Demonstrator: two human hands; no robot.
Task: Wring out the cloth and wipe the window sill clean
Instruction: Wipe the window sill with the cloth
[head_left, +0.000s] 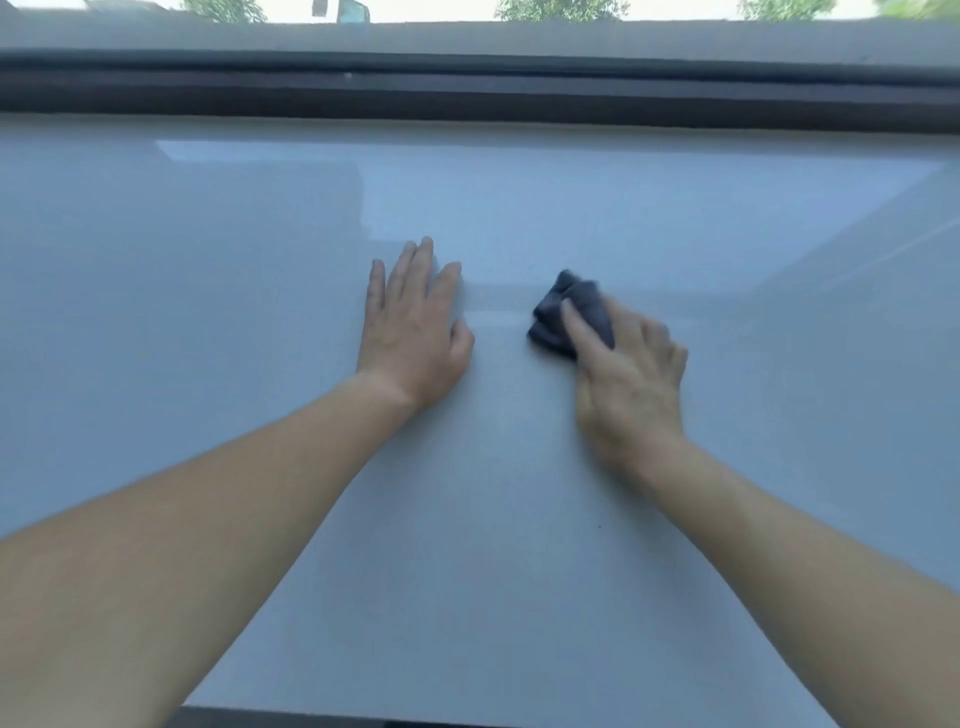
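A wide, glossy pale grey window sill (208, 291) fills most of the view. A small bunched dark grey cloth (571, 312) lies on it right of centre. My right hand (631, 379) covers the cloth's near right part, fingers laid over it and pressing it onto the sill; the hand and cloth are motion-blurred. My left hand (413, 327) lies flat on the sill just left of the cloth, fingers straight and spread, holding nothing. A faint wet streak (498, 312) runs between the two hands.
A dark window frame and track (467, 98) run along the sill's far edge, with trees and a building seen through the glass above. The sill's near edge (363, 714) shows at the bottom of the view.
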